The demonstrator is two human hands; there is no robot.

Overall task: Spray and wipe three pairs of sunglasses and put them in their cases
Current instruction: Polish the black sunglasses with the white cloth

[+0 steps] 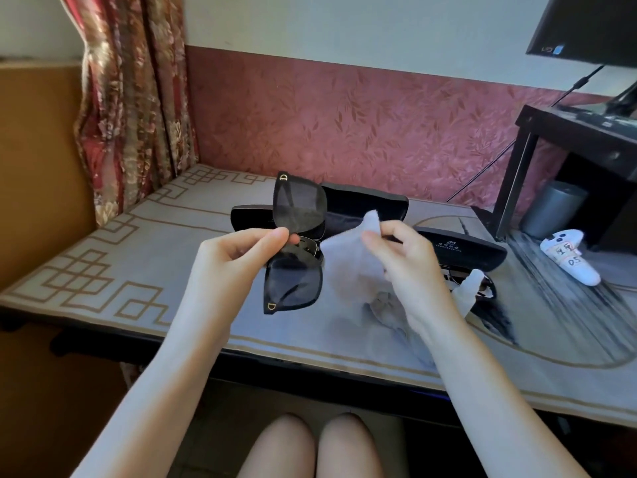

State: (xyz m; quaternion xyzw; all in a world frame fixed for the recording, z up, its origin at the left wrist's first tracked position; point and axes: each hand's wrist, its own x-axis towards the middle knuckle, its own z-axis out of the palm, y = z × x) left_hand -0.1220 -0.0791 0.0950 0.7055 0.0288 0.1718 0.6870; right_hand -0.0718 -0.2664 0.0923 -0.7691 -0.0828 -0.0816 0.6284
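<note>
We list, first, a table under a grey mat [103, 263] with gold fretwork borders; a floral curtain [131, 98] hangs at its far left corner and a dark stand [568, 139] sits at its right. Next, black cases lie along the back of the mat: an open case [365, 201] in the middle, a second case [246, 215] just left of it, and a closed case [462, 248] to the right. We record black sunglasses [294, 284] held above the mat in front of the cases, turned so one lens sits over the other. The left hand [238, 253] pinches them at the bridge between thumb and fingertips. The right hand [406, 260] pinches a white cloth [348, 263] just beside the frame. A white controller [568, 260] lies far right. A clear spray bottle [467, 291] rests by another pair of glasses [487, 288], below the closed case.
</note>
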